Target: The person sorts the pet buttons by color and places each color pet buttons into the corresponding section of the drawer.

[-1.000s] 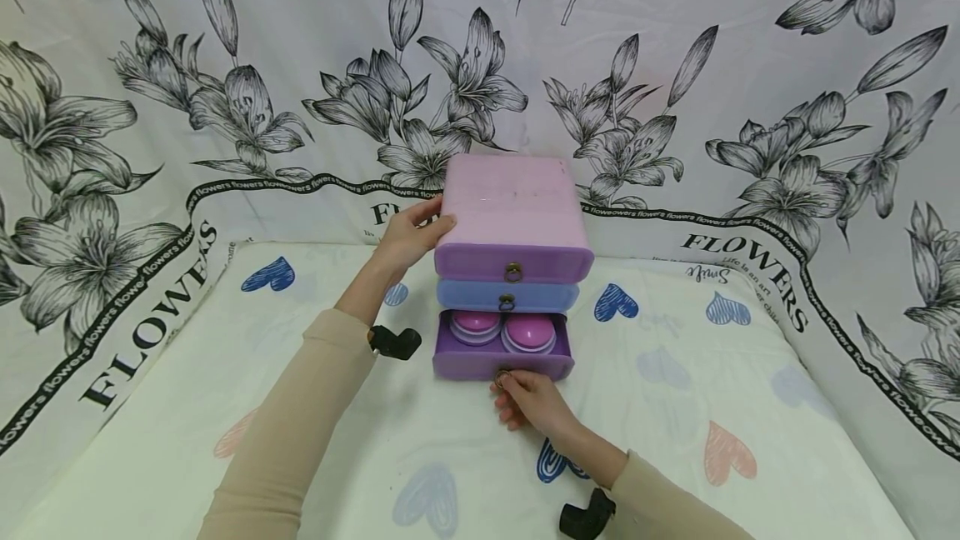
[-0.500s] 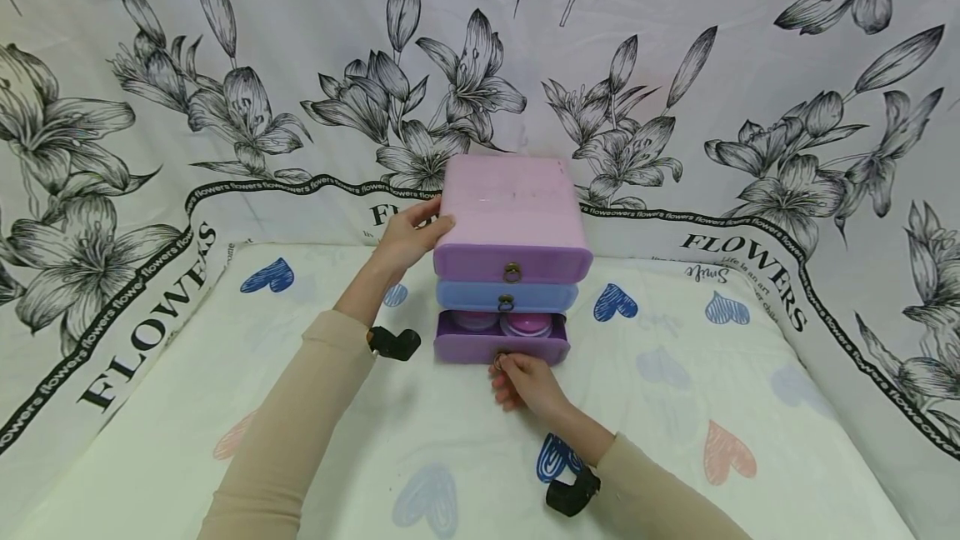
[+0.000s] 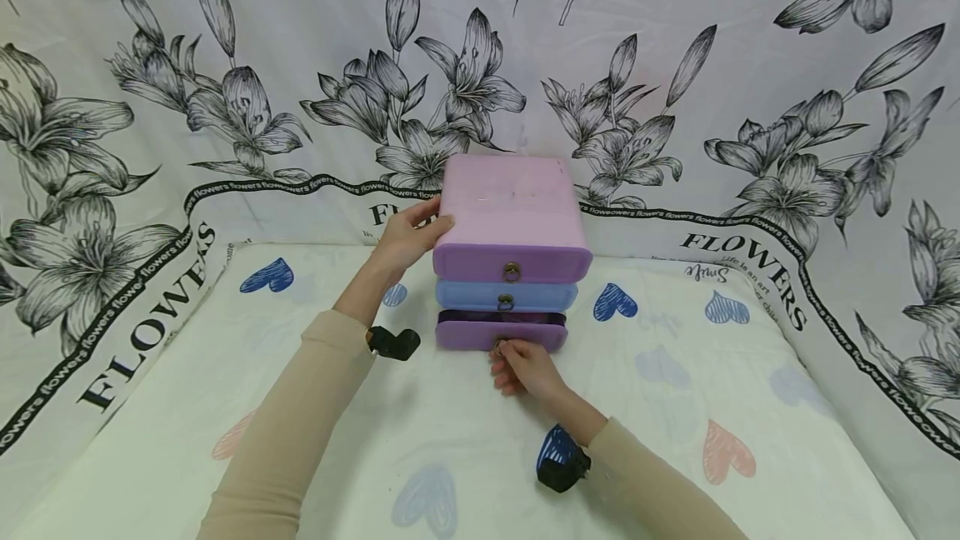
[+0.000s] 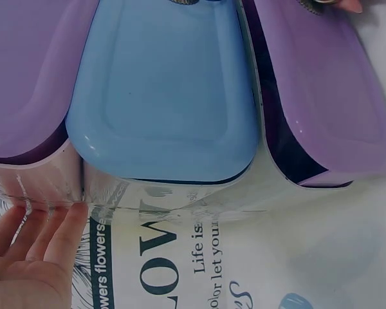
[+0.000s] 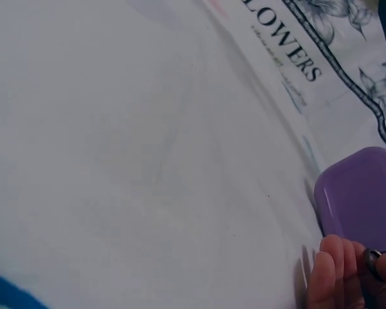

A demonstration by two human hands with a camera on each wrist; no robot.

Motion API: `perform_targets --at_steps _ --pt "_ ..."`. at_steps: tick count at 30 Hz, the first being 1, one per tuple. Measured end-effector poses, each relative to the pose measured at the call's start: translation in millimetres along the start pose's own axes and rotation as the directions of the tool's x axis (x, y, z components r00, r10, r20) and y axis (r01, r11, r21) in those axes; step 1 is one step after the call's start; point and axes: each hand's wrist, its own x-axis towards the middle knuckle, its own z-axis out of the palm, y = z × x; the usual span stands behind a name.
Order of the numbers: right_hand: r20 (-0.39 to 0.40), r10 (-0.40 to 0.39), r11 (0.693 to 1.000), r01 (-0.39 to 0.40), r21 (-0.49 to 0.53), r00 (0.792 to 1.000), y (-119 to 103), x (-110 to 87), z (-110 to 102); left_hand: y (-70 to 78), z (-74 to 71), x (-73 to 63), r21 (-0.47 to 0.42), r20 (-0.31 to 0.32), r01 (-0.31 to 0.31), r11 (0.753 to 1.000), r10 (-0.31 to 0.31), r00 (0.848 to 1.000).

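Observation:
A small three-tier drawer box (image 3: 513, 198) with a pink top stands at the back of the bed-like surface. Its top purple drawer (image 3: 472, 263) and middle blue drawer (image 4: 161, 90) are in. The bottom purple drawer (image 3: 465, 335) sticks out slightly, a dark gap showing above its front; what lies inside is mostly hidden. My right hand (image 3: 528, 367) pinches the ring pull (image 5: 372, 262) of that bottom drawer between thumb and finger. On the left, my left hand (image 3: 407, 238) rests against the box's upper side, its fingers (image 4: 59, 238) fairly straight along the wall.
Under the box spreads a white cloth (image 3: 645, 457) printed with hearts. Behind it hangs a white curtain (image 3: 360, 23) with black flower drawings. Black wrist cameras (image 3: 396, 343) sit on both forearms.
The bottom drawer has slid inward under my right hand, and the two pink-lidded round containers seen in it earlier are now covered. My left hand has stayed in place.

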Motion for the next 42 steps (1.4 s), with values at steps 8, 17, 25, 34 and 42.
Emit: perform_targets --at_steps 8,17,25,34,42 --pt "-0.023 -0.023 0.999 0.022 -0.026 0.999 -3 8.0 -2 -12.9 -2.6 11.8 -0.012 0.0 0.0 1.0 0.0 1.0" --pt "-0.068 0.003 1.0 -0.004 -0.019 0.998 -6 16.3 -2 -21.8 -2.3 19.6 -0.002 -0.014 -0.027 1.0 0.027 1.0" --pt "-0.041 0.003 1.0 -0.004 -0.013 0.999 -6 19.3 -3 -20.2 -1.9 18.8 -0.006 -0.02 -0.002 1.0 0.002 1.0" --pt "-0.06 0.014 1.0 -0.015 -0.019 0.998 -8 18.8 -1 -18.1 -3.7 20.1 -0.007 -0.017 0.029 1.0 -0.029 0.999" --pt "-0.045 0.008 1.0 -0.009 -0.016 0.999 -8 21.8 -3 -20.2 -4.0 19.6 0.008 -0.025 0.003 1.0 -0.003 1.0"
